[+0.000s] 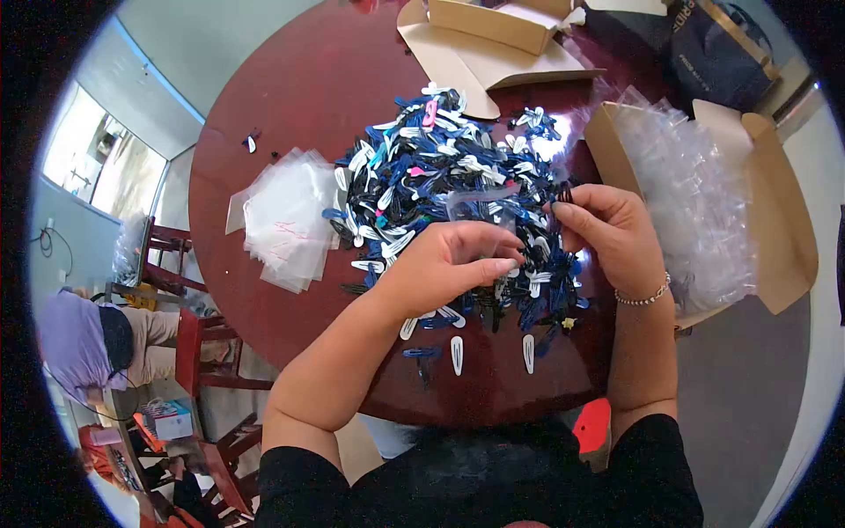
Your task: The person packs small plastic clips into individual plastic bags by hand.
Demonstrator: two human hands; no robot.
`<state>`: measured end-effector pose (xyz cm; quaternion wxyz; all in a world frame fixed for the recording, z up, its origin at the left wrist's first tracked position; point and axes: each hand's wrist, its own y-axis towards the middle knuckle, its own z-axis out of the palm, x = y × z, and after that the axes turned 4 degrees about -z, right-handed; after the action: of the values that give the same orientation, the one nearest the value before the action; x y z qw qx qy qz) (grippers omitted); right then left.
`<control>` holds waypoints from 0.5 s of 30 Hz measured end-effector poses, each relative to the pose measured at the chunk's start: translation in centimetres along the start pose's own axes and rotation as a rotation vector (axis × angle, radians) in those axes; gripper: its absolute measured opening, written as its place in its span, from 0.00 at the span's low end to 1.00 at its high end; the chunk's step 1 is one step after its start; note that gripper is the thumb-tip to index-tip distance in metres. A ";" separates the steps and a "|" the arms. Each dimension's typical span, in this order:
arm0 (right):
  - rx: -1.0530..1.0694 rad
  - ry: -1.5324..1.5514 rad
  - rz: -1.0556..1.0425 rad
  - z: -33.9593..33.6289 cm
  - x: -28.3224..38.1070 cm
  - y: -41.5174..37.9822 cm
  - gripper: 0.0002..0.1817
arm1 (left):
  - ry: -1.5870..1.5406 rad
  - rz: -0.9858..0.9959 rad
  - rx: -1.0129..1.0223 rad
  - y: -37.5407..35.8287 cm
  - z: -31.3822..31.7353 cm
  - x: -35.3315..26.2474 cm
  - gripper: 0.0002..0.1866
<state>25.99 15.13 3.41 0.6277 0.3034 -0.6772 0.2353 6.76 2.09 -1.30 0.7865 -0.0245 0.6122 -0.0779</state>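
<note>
A large heap of hair clips (414, 167), mostly white, blue and black, lies on the round dark red table (290, 79). Over its near part, my left hand (453, 260) is curled, with thumb and fingers round the edge of a clear plastic bag (480, 207). My right hand (612, 231) pinches a dark hair clip (563, 195) between thumb and fingertips, at the right side of the heap. Two white clips (457, 355) (528, 353) lie apart near the table's front edge, beside a blue one (422, 352).
Flat clear bags (286, 220) are stacked left of the heap. An open cardboard box (788, 211) full of filled plastic bags (695, 211) stands at the right. More cardboard (493, 26) lies at the back. A seated person (88, 343) and chairs (207, 352) are at the left.
</note>
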 end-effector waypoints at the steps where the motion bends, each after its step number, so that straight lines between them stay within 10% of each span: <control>1: 0.017 0.002 0.006 0.0 -0.1 0.0 0.05 | 0.016 0.019 0.005 0.0 0.0 0.0 0.14; 9: -0.023 -0.877 -0.281 0.0 -2.2 0.1 0.20 | 0.026 -0.034 -0.044 -0.1 -0.1 -0.6 0.14; 15: 0.036 -1.061 -0.328 -1.9 -1.4 -1.0 0.13 | 0.083 -0.013 -0.070 -0.1 -0.1 -0.5 0.15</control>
<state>28.04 15.94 2.14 0.2239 0.4923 -0.8402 -0.0392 6.56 2.11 -0.85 0.7585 -0.0527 0.6465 -0.0623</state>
